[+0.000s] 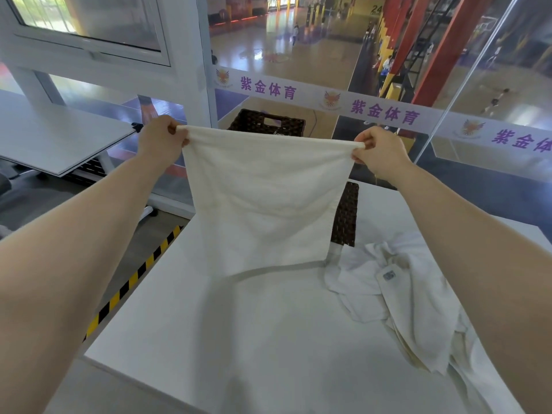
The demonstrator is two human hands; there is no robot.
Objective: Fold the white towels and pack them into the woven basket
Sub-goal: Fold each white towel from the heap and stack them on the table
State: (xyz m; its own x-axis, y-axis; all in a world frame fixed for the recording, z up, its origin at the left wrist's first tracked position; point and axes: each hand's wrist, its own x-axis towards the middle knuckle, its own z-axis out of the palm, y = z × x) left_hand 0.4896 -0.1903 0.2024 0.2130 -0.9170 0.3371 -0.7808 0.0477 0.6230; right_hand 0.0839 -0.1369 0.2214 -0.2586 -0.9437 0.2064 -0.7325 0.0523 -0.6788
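A white towel (263,198) hangs stretched in the air above the white table (239,339). My left hand (161,138) pinches its top left corner and my right hand (379,152) pinches its top right corner. The towel's lower edge nearly meets the table. Behind it stands the dark woven basket (346,216), mostly hidden, with its far rim and handle slot showing above the towel. A crumpled heap of white towels (403,297) lies on the table at the right, under my right forearm.
A glass wall with a printed banner (382,110) stands just behind the basket. Another white table (53,141) is at the left. Yellow-black hazard tape (134,282) marks the floor beside the table's left edge.
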